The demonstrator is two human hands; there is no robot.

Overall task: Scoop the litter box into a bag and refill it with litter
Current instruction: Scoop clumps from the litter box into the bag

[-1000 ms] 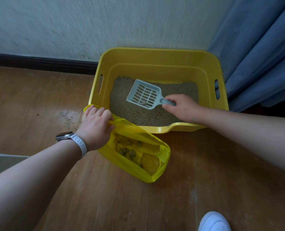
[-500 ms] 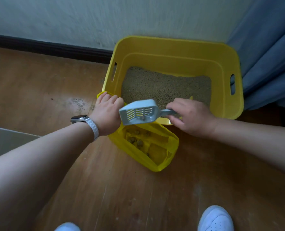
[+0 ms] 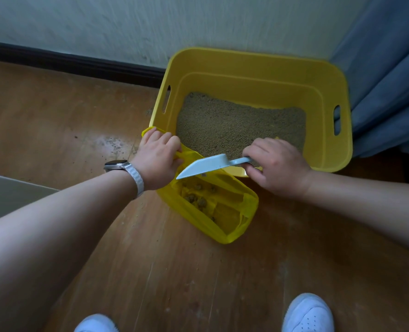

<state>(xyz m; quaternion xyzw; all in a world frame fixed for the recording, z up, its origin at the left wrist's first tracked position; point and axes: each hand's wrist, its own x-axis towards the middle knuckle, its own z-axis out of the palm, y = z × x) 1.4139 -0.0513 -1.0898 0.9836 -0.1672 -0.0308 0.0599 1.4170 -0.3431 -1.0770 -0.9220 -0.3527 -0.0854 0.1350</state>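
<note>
A yellow litter box (image 3: 323, 75) with brown litter (image 3: 237, 125) stands on the wooden floor against the wall. In front of it lies an open yellow bag (image 3: 198, 216) with several dark clumps inside. My left hand (image 3: 156, 159) grips the bag's rim at its upper left and holds the mouth open. My right hand (image 3: 275, 164) holds the handle of a pale blue scoop (image 3: 203, 165). The scoop is tipped on its side over the bag's mouth, blade pointing down and left.
A blue curtain (image 3: 390, 68) hangs right of the box. A dark baseboard (image 3: 67, 62) runs along the wall. Litter grains are scattered on the floor (image 3: 110, 142) left of the box. My two white shoes (image 3: 306, 312) are at the bottom edge. A grey surface (image 3: 4, 190) sits at left.
My right hand lifted the scoop out of the litter, carried it over the bag and turned it on its side. My left hand kept hold of the bag's rim.
</note>
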